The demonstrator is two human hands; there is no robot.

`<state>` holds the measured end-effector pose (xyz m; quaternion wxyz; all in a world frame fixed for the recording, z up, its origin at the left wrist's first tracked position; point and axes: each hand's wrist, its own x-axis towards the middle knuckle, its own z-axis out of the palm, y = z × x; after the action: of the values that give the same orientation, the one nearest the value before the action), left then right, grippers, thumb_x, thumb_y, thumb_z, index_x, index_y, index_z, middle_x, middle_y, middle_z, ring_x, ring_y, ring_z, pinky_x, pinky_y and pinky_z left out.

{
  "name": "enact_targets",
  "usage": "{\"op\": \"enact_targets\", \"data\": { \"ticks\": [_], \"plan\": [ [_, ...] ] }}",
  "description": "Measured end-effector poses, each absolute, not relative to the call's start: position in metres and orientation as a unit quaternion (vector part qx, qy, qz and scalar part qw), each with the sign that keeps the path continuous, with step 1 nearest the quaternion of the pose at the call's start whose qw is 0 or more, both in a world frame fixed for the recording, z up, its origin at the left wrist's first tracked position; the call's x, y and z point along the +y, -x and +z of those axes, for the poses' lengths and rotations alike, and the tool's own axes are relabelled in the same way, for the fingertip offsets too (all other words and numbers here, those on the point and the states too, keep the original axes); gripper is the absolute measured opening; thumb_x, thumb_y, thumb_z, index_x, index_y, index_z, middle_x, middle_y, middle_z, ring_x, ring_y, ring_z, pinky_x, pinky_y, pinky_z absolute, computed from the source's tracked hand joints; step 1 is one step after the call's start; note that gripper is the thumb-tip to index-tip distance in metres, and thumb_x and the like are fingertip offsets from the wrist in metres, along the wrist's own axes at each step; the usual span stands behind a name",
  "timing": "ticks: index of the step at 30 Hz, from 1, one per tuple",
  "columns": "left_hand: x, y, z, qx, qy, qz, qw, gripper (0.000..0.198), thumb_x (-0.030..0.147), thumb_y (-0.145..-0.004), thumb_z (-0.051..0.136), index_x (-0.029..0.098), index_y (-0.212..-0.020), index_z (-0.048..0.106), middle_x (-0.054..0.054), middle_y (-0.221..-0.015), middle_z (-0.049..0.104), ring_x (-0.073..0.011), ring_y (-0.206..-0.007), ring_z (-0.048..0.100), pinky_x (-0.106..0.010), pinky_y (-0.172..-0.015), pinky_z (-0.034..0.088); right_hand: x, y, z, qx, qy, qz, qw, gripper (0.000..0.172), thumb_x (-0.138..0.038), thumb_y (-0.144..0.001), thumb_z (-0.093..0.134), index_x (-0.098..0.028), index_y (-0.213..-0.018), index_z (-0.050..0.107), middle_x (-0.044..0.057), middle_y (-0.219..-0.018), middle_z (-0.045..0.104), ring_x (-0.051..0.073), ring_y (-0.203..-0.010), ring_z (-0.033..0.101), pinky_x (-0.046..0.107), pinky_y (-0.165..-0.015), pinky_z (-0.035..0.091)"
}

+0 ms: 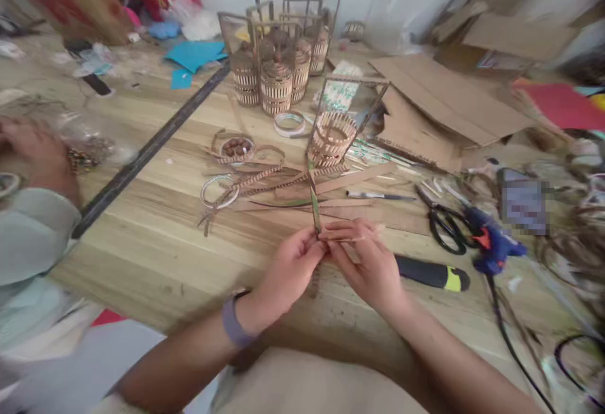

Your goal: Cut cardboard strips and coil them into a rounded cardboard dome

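My left hand (295, 266) is closed in a pinch on the near end of a narrow green-and-brown strip (315, 203). Beyond the hand, that strip runs away toward a small slatted basket with a tall frame handle (333, 137). My right hand (366, 266) is also pinched, its fingertips meeting the left ones, with a thin brown strip (347, 239) between its fingers. The exact contact at the fingertips is partly hidden. A dark-handled tool with a yellow-green end (432, 273) lies beside my right hand.
Several finished slatted lanterns (276, 86) stand at the back. Tape rolls (289, 124), a bowl of brown balls (237, 148) and a pen (380, 196) lie ahead. Scissors (447, 228) and a blue glue gun (496, 241) sit right; another person's hand (42, 155) is at left.
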<state>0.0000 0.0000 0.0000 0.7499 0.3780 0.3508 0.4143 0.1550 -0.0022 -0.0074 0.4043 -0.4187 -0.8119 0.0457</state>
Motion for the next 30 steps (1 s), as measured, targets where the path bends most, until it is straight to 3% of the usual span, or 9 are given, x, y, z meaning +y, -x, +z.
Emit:
{"op": "enact_targets", "data": {
  "ticks": [5,13,30],
  "plan": [
    [0.0004,0.0022,0.0009,0.377,-0.392,0.416,0.729,0.024,0.032,-0.089,0.063,0.014,-0.105,0.068,-0.009,-0.11,0.073,-0.0257,-0.11,0.062,-0.033,-0.09,0.048,0.0002,-0.1565,-0.0087,-0.827,0.415,0.033,0.378,0.013,-0.015,-0.094,0.061,-0.023,-0.104,0.058,0.006,-0.101,0.078,0.024,-0.102,0.071,0.041,-0.086,0.051],
    [-0.0031,-0.0009,0.0003,0.352,-0.379,0.416,0.747,0.022,0.029,-0.089,0.062,0.015,-0.103,0.07,-0.01,-0.11,0.074,-0.0255,-0.107,0.066,-0.036,-0.092,0.049,-0.0012,-0.156,-0.009,-0.8,0.448,0.042,0.398,0.011,-0.013,-0.094,0.057,-0.024,-0.095,0.058,0.002,-0.092,0.078,0.022,-0.094,0.074,0.039,-0.084,0.049],
    [-0.0012,-0.0017,0.0,0.393,-0.363,0.427,0.729,0.017,0.025,-0.086,0.061,0.015,-0.093,0.072,-0.008,-0.098,0.076,-0.0247,-0.101,0.067,-0.034,-0.087,0.049,-0.0025,-0.1529,-0.0112,-0.83,0.404,0.012,0.384,0.016,-0.01,-0.094,0.057,-0.022,-0.105,0.056,0.006,-0.099,0.078,0.022,-0.096,0.074,0.043,-0.09,0.048]
  ]
}}
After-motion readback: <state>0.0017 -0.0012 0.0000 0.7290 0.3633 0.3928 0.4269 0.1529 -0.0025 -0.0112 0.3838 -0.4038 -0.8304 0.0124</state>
